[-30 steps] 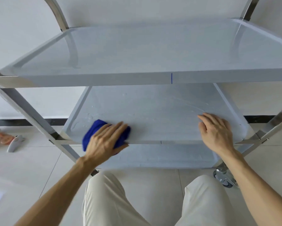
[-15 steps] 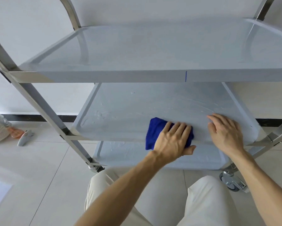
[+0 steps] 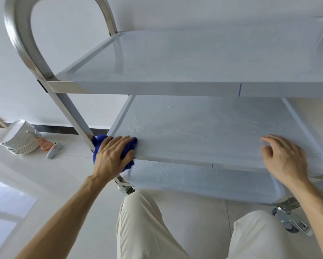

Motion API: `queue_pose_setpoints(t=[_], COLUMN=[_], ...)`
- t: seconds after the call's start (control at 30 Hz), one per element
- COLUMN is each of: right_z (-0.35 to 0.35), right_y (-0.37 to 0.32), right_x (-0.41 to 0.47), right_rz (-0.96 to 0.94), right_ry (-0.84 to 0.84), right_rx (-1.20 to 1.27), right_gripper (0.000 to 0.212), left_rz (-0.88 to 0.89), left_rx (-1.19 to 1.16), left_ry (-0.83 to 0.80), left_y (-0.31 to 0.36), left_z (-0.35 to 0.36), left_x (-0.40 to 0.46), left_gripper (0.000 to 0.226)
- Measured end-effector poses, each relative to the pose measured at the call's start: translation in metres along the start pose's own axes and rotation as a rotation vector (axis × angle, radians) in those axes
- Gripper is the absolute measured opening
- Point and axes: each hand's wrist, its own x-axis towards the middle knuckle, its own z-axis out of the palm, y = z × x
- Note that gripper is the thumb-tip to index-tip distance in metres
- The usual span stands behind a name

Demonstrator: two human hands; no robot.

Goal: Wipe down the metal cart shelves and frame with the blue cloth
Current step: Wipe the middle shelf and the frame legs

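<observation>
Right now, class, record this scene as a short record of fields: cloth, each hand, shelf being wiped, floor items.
cloth: blue cloth, at the middle shelf's front left corner
left hand: left hand presses on the cloth
right hand: right hand rests on the shelf's right side, holds nothing
shelf: middle shelf
floor items: stacked plates, spray bottle
</observation>
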Motion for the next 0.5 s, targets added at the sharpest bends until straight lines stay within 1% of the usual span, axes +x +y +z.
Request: queue_pose_setpoints(t=[0.07, 0.13, 0.2, 0.23, 0.3, 0.4, 0.43, 0.5], right_z=[-0.001, 0.004, 0.016, 0.022, 0.034, 0.037, 0.036, 0.035], right_y=[-0.011, -0.032, -0.061, -0.075, -0.096, -0.103, -0.101, -0.096], right_x=[0.005, 0.007, 0.002, -0.002, -0.009, -0.012, -0.012, -0.012], right_rz=[0.008, -0.109, -0.248, -0.291, -0.331, -0.315, -0.324, -0.363], right_ry=[-0.039, -0.025, -0.069, -0.097, -0.095, -0.073, -0.071, -0.080], right_rx=[-0.030, -0.006, 0.080, 0.109, 0.102, 0.098, 0.096, 0.076], right_gripper=[0.032, 0.028, 0.027, 0.027, 0.025, 0.027, 0.028, 0.043], left_rz=[-0.095, -0.122, -0.089, -0.057, 0.053, 0.252, 0.300, 0.343], left_rx=[0.027, 0.033, 0.026, 0.018, 0.002, 0.004, 0.016, 0.041], left_ry=[-0.001, 0.001, 0.012, 0.009, -0.047, -0.246, -0.291, -0.340], left_y=[0.013, 0.030, 0.047, 0.057, 0.079, 0.090, 0.084, 0.065], left_z=[0.004, 0.008, 0.009, 0.010, 0.015, 0.017, 0.015, 0.005], left_x=[0.004, 0.010, 0.015, 0.017, 0.019, 0.019, 0.020, 0.020], left_gripper=[0.040, 0.040, 0.040, 0.043, 0.060, 0.095, 0.100, 0.098])
